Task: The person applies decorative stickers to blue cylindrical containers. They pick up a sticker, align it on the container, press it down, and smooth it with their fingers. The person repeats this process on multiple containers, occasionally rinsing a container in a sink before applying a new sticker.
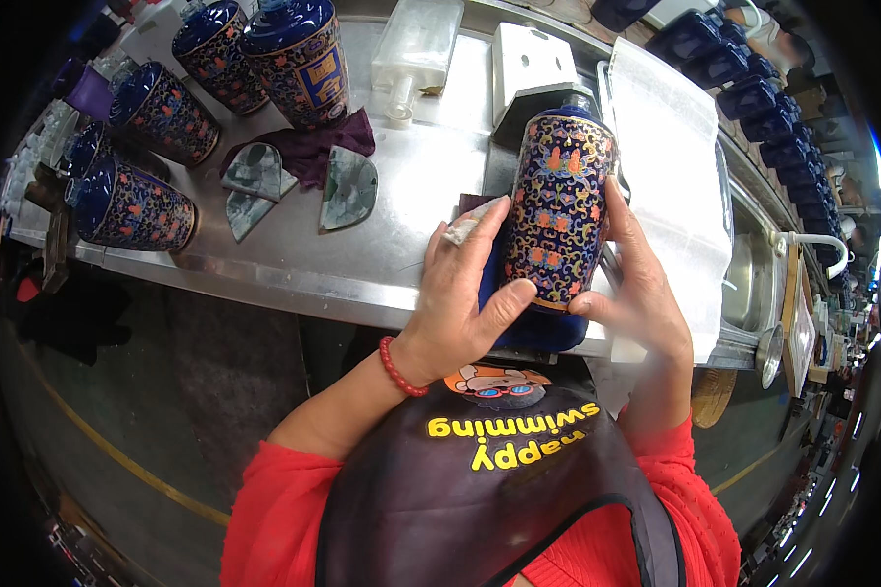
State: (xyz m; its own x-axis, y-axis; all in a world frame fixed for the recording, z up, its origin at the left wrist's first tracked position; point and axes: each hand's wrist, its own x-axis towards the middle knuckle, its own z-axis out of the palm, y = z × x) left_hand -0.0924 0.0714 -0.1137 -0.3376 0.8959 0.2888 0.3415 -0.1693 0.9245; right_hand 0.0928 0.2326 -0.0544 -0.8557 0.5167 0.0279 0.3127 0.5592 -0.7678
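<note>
A dark blue bottle (558, 210) with a floral decal in gold, orange and blue lies tilted in front of me, its neck pointing away. Below the pattern its plain blue base shows. My left hand (460, 293) holds the bottle's left side, the thumb pressed near the decal's lower edge. Tucked at that hand's fingers is a whitish piece (468, 223), and I cannot tell whether it is a wrap or a held tool. Along the bottle's right side my right hand (646, 284) grips, thumb near the lower right edge. What supports the bottle underneath is mostly hidden.
Several decorated blue bottles (299, 73) stand at the left. Marbled green flat pieces (349, 188) and a purple cloth (308, 147) lie on the metal table (421, 157). White sheets (666, 147), a sink (749, 279) and rows of plain blue bottles (768, 108) are at the right.
</note>
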